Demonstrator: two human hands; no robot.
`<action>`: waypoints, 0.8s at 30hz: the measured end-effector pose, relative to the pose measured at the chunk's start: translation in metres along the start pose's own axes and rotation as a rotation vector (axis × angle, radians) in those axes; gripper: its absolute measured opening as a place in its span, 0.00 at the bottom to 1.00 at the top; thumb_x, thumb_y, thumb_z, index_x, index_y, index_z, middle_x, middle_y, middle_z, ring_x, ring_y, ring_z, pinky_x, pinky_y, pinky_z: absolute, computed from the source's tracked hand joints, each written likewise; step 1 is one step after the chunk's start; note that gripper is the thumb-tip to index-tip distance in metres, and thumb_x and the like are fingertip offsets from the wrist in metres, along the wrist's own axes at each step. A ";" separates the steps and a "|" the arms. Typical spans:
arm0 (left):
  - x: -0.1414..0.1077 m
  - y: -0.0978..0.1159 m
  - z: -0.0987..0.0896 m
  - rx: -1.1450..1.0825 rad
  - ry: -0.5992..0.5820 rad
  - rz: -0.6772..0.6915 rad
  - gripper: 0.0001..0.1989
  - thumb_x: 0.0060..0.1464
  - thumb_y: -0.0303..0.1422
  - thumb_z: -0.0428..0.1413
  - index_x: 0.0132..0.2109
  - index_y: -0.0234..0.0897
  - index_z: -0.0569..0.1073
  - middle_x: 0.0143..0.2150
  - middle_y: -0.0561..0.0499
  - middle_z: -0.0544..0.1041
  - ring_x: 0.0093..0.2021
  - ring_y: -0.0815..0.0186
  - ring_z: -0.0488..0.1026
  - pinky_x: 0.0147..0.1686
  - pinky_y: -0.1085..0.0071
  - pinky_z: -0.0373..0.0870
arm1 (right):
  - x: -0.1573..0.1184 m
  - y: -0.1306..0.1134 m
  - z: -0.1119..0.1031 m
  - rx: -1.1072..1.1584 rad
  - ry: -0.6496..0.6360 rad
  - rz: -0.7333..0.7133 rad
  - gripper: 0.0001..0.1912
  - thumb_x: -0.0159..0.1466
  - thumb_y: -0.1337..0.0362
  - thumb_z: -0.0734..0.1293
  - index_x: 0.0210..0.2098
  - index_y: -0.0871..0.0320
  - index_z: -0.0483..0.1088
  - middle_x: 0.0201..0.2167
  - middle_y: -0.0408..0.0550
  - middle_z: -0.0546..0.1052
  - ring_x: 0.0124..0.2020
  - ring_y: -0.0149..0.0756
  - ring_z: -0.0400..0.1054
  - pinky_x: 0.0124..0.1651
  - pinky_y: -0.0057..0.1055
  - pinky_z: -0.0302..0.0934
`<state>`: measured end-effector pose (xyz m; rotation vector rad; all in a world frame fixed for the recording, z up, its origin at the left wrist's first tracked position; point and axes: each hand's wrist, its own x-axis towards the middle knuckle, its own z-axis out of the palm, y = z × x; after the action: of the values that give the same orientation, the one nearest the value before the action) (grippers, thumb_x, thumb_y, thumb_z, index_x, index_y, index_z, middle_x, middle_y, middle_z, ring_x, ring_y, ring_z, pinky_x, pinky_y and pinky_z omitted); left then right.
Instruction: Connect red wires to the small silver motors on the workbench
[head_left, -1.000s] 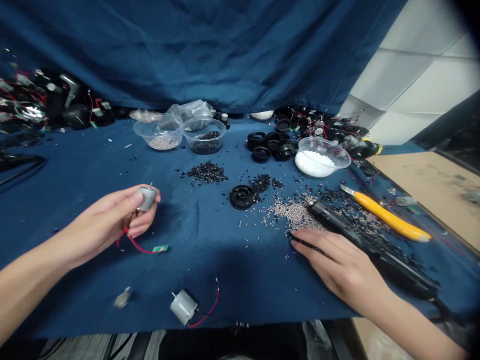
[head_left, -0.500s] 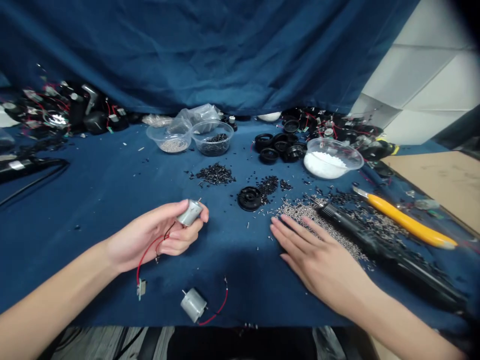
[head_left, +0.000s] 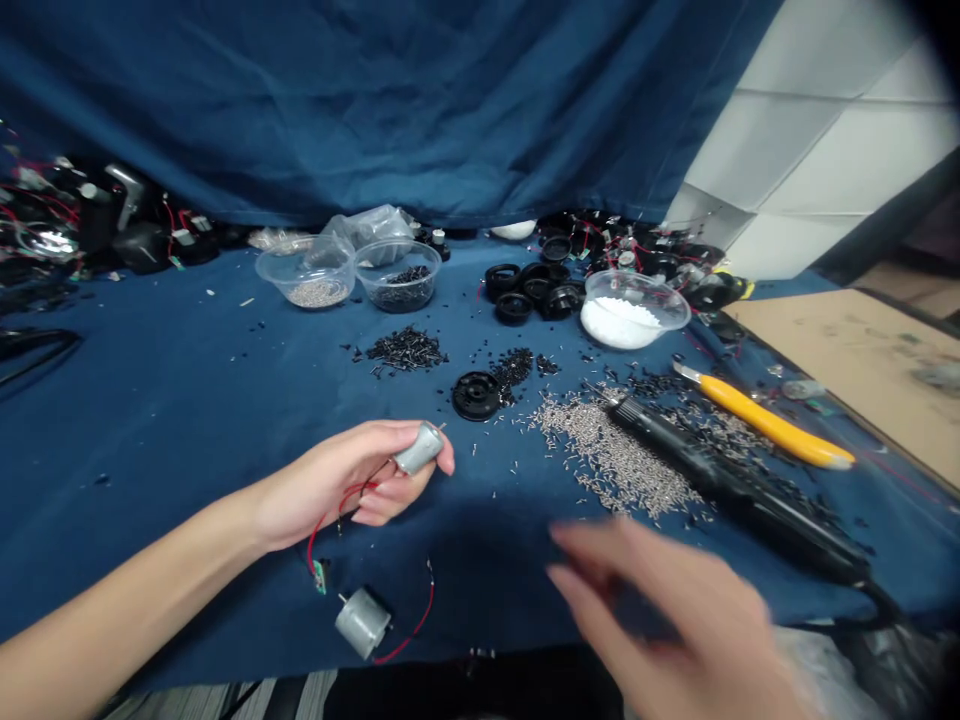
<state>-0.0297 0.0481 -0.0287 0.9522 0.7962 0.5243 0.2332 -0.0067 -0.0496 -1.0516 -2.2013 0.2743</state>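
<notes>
My left hand (head_left: pixel 356 480) is closed on a small silver motor (head_left: pixel 418 448), its shaft pointing up and right. Red and black wires run from it, and a small green board (head_left: pixel 320 577) dangles below the palm. A second motor (head_left: pixel 363 622) with a red wire lies on the blue cloth near the front edge. My right hand (head_left: pixel 660 610), smeared by motion, hovers at the lower right with thumb and index finger apart and nothing visible between them. Ahead of the hands sits a round black part (head_left: pixel 475 396).
Silver screws (head_left: pixel 615 455) are spread at the right, with a black electric screwdriver (head_left: pixel 720 480) and an orange-handled tool (head_left: pixel 772 420) beyond. Black screws (head_left: pixel 406 349), clear bowls (head_left: pixel 316 290), a bowl of white pieces (head_left: pixel 634 320) and black rings (head_left: pixel 540 285) lie farther back.
My right hand has drawn back from the silver screws toward the front edge, its fingers now curled. My left hand, still holding the motor, has moved slightly right and down. The view has shifted right.
</notes>
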 end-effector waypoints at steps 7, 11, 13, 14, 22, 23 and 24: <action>0.011 0.006 0.032 0.153 -0.001 0.012 0.16 0.66 0.43 0.46 0.36 0.35 0.64 0.23 0.58 0.54 0.22 0.72 0.45 0.20 0.73 0.42 | 0.069 0.006 0.024 0.315 -0.238 0.188 0.19 0.67 0.55 0.62 0.25 0.57 0.55 0.16 0.34 0.57 0.18 0.24 0.49 0.23 0.26 0.44; 0.014 0.001 0.031 0.127 0.003 -0.004 0.18 0.67 0.43 0.44 0.32 0.37 0.59 0.22 0.59 0.53 0.21 0.73 0.44 0.19 0.73 0.41 | 0.066 0.003 0.026 0.317 -0.316 0.198 0.18 0.72 0.58 0.55 0.26 0.57 0.54 0.19 0.36 0.58 0.21 0.25 0.50 0.26 0.26 0.44; 0.016 -0.002 0.030 0.114 -0.008 -0.006 0.19 0.67 0.43 0.43 0.30 0.37 0.58 0.22 0.59 0.53 0.21 0.73 0.44 0.19 0.73 0.41 | 0.064 0.004 0.026 0.288 -0.344 0.202 0.18 0.73 0.59 0.52 0.26 0.57 0.55 0.20 0.37 0.59 0.22 0.26 0.51 0.28 0.27 0.45; 0.017 -0.003 0.030 0.104 -0.020 -0.005 0.20 0.67 0.43 0.43 0.29 0.37 0.57 0.21 0.58 0.53 0.21 0.73 0.44 0.19 0.73 0.42 | 0.062 0.005 0.027 0.274 -0.340 0.196 0.18 0.73 0.59 0.51 0.27 0.57 0.55 0.20 0.37 0.59 0.22 0.26 0.51 0.28 0.27 0.45; 0.023 -0.007 0.031 -0.116 -0.038 -0.066 0.16 0.67 0.40 0.43 0.33 0.37 0.62 0.20 0.59 0.53 0.19 0.74 0.43 0.18 0.77 0.43 | 0.056 0.015 0.030 0.312 -0.208 0.139 0.15 0.72 0.63 0.53 0.30 0.58 0.61 0.23 0.38 0.62 0.23 0.25 0.55 0.29 0.26 0.48; 0.024 -0.007 0.030 -0.137 -0.045 -0.074 0.15 0.67 0.40 0.42 0.35 0.37 0.63 0.20 0.59 0.53 0.19 0.74 0.43 0.18 0.78 0.42 | 0.057 0.016 0.029 0.326 -0.206 0.142 0.14 0.72 0.63 0.54 0.30 0.58 0.62 0.23 0.38 0.63 0.23 0.25 0.56 0.30 0.25 0.49; 0.024 -0.007 0.029 -0.155 -0.048 -0.079 0.14 0.67 0.40 0.41 0.37 0.37 0.63 0.20 0.60 0.53 0.19 0.74 0.43 0.18 0.78 0.42 | 0.057 0.016 0.028 0.329 -0.211 0.140 0.13 0.71 0.63 0.55 0.31 0.58 0.62 0.23 0.38 0.63 0.23 0.25 0.56 0.30 0.25 0.50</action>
<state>0.0087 0.0463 -0.0339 0.7845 0.7358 0.4850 0.1994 0.0491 -0.0504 -1.0287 -2.1674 0.8140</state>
